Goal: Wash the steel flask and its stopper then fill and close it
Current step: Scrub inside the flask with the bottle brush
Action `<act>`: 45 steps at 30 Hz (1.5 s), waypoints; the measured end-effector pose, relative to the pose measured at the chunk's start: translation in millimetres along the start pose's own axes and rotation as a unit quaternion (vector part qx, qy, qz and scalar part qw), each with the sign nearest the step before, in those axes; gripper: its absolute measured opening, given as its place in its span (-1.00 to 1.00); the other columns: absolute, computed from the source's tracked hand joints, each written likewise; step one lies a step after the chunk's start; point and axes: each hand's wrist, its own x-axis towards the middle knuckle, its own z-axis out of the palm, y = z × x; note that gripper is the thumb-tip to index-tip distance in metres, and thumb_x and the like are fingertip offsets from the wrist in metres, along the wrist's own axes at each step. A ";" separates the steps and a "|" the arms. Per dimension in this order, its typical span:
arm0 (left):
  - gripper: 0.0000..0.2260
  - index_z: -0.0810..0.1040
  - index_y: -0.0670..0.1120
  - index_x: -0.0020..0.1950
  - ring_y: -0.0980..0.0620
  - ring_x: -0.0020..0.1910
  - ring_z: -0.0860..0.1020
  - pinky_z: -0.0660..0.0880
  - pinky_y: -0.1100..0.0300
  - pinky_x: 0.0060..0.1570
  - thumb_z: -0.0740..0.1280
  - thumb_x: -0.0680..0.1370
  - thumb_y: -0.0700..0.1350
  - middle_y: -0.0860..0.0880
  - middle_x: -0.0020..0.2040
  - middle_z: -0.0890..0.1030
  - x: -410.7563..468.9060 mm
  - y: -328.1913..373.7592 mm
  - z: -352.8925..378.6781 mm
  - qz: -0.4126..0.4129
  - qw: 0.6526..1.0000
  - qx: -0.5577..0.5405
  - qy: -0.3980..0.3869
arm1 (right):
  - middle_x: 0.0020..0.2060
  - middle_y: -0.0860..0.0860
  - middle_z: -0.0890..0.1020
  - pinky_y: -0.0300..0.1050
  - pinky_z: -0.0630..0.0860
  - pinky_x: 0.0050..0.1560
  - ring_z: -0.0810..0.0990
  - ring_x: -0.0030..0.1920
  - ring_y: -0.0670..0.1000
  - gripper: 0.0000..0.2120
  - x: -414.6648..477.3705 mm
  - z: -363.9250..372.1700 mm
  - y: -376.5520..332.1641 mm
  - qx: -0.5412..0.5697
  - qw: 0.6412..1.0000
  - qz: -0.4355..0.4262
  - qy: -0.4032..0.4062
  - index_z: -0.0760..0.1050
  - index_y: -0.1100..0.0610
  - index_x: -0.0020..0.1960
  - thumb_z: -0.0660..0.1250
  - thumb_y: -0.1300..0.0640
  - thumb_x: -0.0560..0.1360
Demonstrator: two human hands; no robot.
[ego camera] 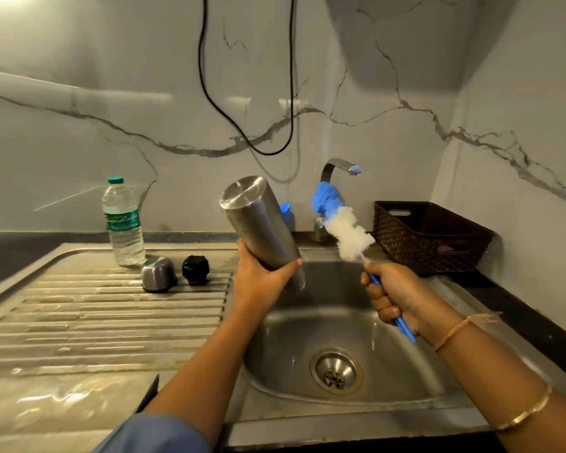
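My left hand (pixel 262 279) grips the steel flask (pixel 258 220) near its mouth end, over the left edge of the sink basin (pixel 406 364). The flask is tilted, base up and to the left, mouth pointing down into the basin. My right hand (pixel 392 299) holds the blue handle of a bottle brush (pixel 343 227), whose white and blue bristles point up towards the tap (pixel 337 166). The brush is outside the flask, to its right. The black stopper (pixel 195 269) and the steel cup lid (pixel 159 274) stand on the ribbed draining board (pixel 95 315).
A plastic water bottle (pixel 124 222) with a green cap stands at the back of the draining board. A dark woven basket (pixel 428 237) sits on the counter right of the tap. Black cables (pixel 209 93) hang on the marble wall. The drain (pixel 336 371) lies in the basin floor.
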 end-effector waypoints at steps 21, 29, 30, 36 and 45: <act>-0.19 0.03 0.01 0.40 -0.07 0.06 0.51 0.55 -0.03 0.06 0.51 0.36 -0.06 -0.06 0.13 0.42 43.5 6.3 -182.0 -0.099 0.972 0.179 -0.112 | -0.61 -0.06 0.24 -0.34 0.08 -0.74 0.15 -0.69 -0.14 -0.70 29.5 53.9 1.0 0.016 0.998 0.007 -0.059 0.36 0.18 -0.20 0.09 0.03 0.62; -0.33 0.27 -0.06 0.33 -0.02 0.01 0.45 0.48 -0.01 -0.01 0.53 0.34 -0.02 -0.01 0.07 0.41 59.9 -29.0 -256.2 -0.078 0.959 0.259 0.081 | -0.63 -0.06 0.23 -0.35 0.07 -0.75 0.14 -0.71 -0.15 -0.69 42.8 66.0 5.7 0.012 0.999 0.004 -0.036 0.34 0.19 -0.20 0.08 0.03 0.62; -0.32 0.27 -0.05 0.35 -0.03 0.02 0.45 0.47 -0.03 0.01 0.53 0.34 -0.01 -0.02 0.10 0.41 62.9 -34.9 -260.7 -0.080 0.957 0.262 0.101 | -0.64 -0.06 0.23 -0.35 0.07 -0.75 0.14 -0.71 -0.15 -0.69 44.3 67.4 6.9 0.005 1.000 0.001 -0.031 0.35 0.20 -0.20 0.08 0.03 0.63; -0.29 0.29 -0.03 0.40 -0.14 0.21 0.46 0.45 -0.08 0.10 0.54 0.33 -0.02 -0.12 0.29 0.43 79.0 -58.4 -273.6 -0.069 0.952 0.249 0.163 | -0.66 -0.07 0.24 -0.37 0.07 -0.75 0.13 -0.72 -0.15 -0.68 58.8 75.7 15.2 -0.012 1.000 0.007 -0.019 0.35 0.20 -0.20 0.08 0.01 0.63; -0.28 0.26 0.02 0.45 -0.11 0.28 0.43 0.43 -0.08 0.20 0.52 0.37 -0.09 -0.09 0.35 0.41 96.9 -76.8 -279.1 -0.048 0.964 0.192 0.179 | -0.65 -0.05 0.25 -0.38 0.08 -0.72 0.13 -0.71 -0.14 -0.68 68.3 87.9 17.1 -0.040 0.999 -0.022 -0.009 0.36 0.22 -0.19 0.09 0.03 0.63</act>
